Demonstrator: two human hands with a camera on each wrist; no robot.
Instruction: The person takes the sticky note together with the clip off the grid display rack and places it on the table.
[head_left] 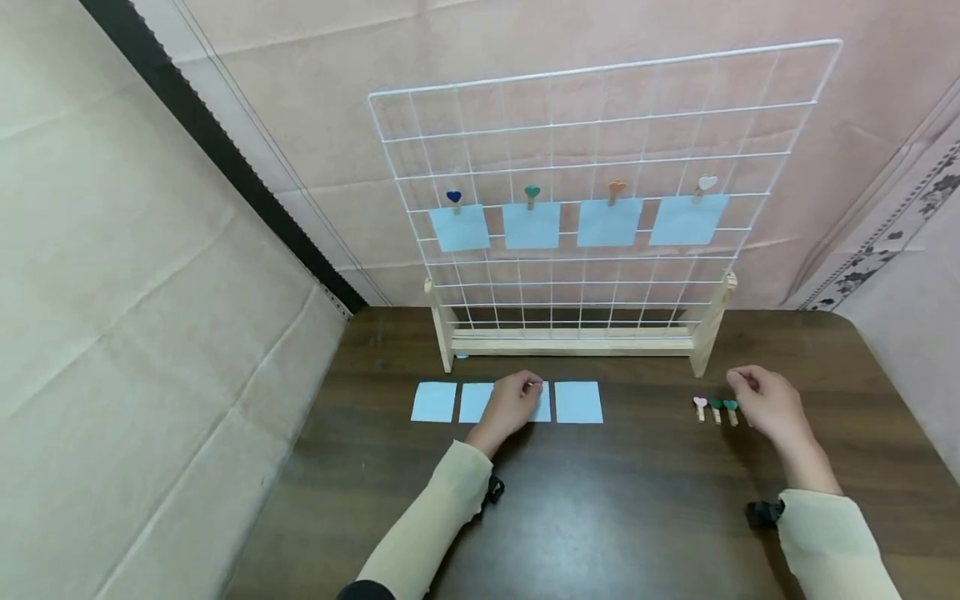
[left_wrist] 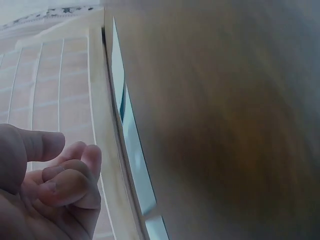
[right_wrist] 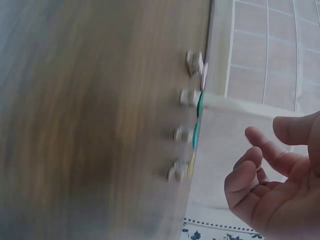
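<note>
My left hand [head_left: 513, 403] hovers over a row of light blue paper squares [head_left: 433, 402] on the table, partly covering the middle ones. In the left wrist view its fingers [left_wrist: 70, 187] are loosely bent, the thumb stands apart, and nothing is held. My right hand [head_left: 767, 402] is beside a short row of small wooden heart clips at the right: a pink clip [head_left: 701, 407], a dark green clip [head_left: 716, 409], a teal clip [head_left: 731, 410] and a yellow clip [right_wrist: 179, 171]. Its fingers [right_wrist: 242, 182] curl loosely with a gap to the thumb, holding nothing.
A white wire grid [head_left: 577, 271] stands in a pale wooden base [head_left: 570, 343] behind the papers. Several blue squares [head_left: 531, 227] hang on it from heart clips: a dark blue clip [head_left: 453, 198], a green clip [head_left: 532, 194], an orange clip [head_left: 616, 191] and a white clip [head_left: 706, 183].
</note>
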